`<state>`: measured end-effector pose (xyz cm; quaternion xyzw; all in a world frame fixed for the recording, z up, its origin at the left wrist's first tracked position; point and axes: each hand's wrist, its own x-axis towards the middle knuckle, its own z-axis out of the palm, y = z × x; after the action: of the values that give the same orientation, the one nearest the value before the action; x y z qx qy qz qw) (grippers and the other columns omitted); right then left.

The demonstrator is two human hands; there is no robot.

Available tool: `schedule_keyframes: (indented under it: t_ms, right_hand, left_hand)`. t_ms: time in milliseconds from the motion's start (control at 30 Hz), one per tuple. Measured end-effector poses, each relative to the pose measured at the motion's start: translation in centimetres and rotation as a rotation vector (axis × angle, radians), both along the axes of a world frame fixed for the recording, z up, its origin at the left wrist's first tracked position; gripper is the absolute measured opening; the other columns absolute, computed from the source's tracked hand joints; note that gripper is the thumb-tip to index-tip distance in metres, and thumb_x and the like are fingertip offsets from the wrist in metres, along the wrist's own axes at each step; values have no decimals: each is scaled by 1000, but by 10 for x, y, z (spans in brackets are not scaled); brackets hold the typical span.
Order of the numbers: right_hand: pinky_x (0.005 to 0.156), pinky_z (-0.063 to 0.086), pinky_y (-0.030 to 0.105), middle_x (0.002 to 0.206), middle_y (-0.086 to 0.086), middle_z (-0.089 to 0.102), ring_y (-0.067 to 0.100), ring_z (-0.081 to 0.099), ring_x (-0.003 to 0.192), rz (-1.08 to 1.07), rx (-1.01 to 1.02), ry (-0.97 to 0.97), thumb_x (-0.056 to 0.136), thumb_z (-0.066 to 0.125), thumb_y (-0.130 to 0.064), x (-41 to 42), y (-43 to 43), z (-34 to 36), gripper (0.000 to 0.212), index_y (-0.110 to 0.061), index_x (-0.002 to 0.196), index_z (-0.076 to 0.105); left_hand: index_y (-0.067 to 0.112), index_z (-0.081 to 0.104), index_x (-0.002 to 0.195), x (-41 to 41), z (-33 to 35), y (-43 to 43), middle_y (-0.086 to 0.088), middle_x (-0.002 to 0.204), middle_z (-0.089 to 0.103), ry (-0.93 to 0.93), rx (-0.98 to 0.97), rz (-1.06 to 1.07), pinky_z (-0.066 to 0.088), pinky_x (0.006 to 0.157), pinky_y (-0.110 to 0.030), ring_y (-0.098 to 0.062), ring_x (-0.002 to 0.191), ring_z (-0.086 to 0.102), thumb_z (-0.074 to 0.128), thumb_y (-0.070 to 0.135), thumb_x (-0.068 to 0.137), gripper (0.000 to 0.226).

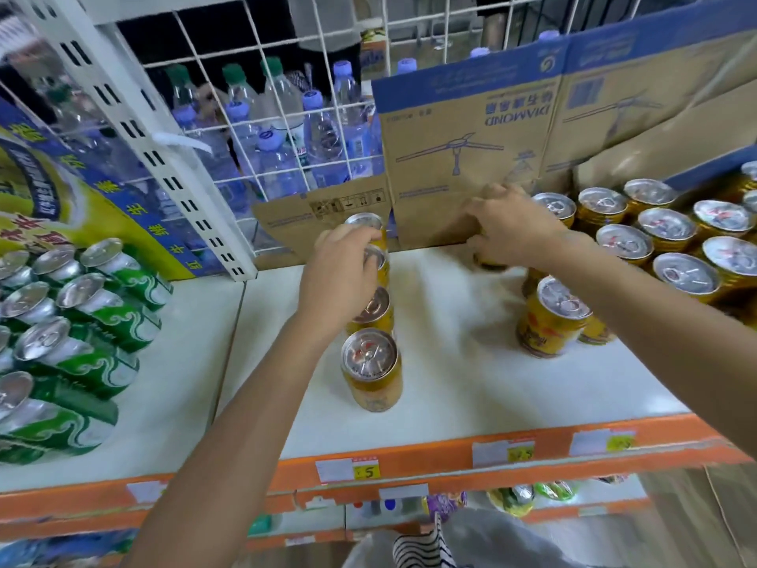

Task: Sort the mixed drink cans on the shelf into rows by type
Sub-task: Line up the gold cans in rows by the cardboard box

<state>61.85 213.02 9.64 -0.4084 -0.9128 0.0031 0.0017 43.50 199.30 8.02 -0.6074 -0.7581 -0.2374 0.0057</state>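
- The row of yellow cans (372, 311) stands upright near the middle of the shelf (450, 383). It holds four cans and runs from the front towards the back, each can close behind the next.
- The left hand (340, 272) reaches in from the left. Its fingers are curled over the top rim of the second can from the back (379, 262) and grip it.
- The right hand (514, 231) is at the back of the shelf, well apart from the left hand. Its fingers are bent down over a partly hidden can (489, 262) that stands against the cardboard carton (458, 157). This area is blurred, so a firm grip on that can cannot be confirmed.
- A single yellow can (547, 321) stands upright just beside the right forearm. More cans sit partly covered behind that arm.
- A block of gold-sided cans (665, 231) stands upright in tight rows at the right end of the shelf, silver tops facing up.
- Green cans (94, 321) are at the left end of the shelf, apart from the yellow row, with their tops pointing up and to the left.
- The carton stands along the back of the shelf, its print upside down.
- A white wire grid (282, 125) forms the back wall left of the carton. Water bottles (323, 133) with blue and green caps show through it.
- The orange front edge (430, 457) of the shelf carries price tags (366, 471).
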Motion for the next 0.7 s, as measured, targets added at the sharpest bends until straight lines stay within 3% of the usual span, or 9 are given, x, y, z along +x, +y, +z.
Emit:
schedule_keyframes:
  t_ms: [133, 233, 400, 567, 700]
  right_hand:
    - [94, 39, 39, 124, 19, 49, 38, 42, 117, -44, -1, -191, 87, 49, -19, 15, 24, 1, 39, -8, 124, 44]
    - [79, 30, 32, 121, 19, 54, 36, 47, 115, -22, -31, -273, 88, 48, -11, 15, 25, 7, 37, -3, 124, 43]
    - [82, 41, 37, 117, 22, 48, 37, 46, 110, -2, -41, -275, 80, 54, -9, 14, 39, 8, 48, -4, 127, 43]
    - [87, 44, 42, 120, 18, 40, 37, 38, 115, -51, -19, -210, 82, 54, -12, 11, 45, -1, 49, -12, 131, 46]
    - [78, 41, 36, 119, 16, 45, 34, 41, 114, -11, -28, -192, 79, 65, -15, 5, 42, 5, 58, -23, 133, 45]
  left_hand:
    - [20, 56, 129, -4, -9, 34, -2, 135, 53, 108, -82, 70, 41, 94, -37, -29, 117, 46, 46, 3, 90, 44]
    - [19, 55, 128, -9, -20, 51, -2, 135, 51, 114, -161, 112, 41, 91, -38, -31, 117, 45, 43, 1, 88, 46]
    - [10, 59, 113, -9, -24, 58, -4, 127, 58, 132, -144, 73, 33, 94, -31, -28, 114, 50, 41, -3, 81, 39]
    - [16, 55, 133, -9, -25, 51, 0, 140, 51, 53, -77, 82, 29, 102, -27, -24, 125, 41, 44, -2, 84, 53]
    - [22, 53, 135, -9, -29, 51, 4, 140, 51, -5, -72, 116, 34, 102, -30, -23, 125, 40, 45, 2, 87, 52]
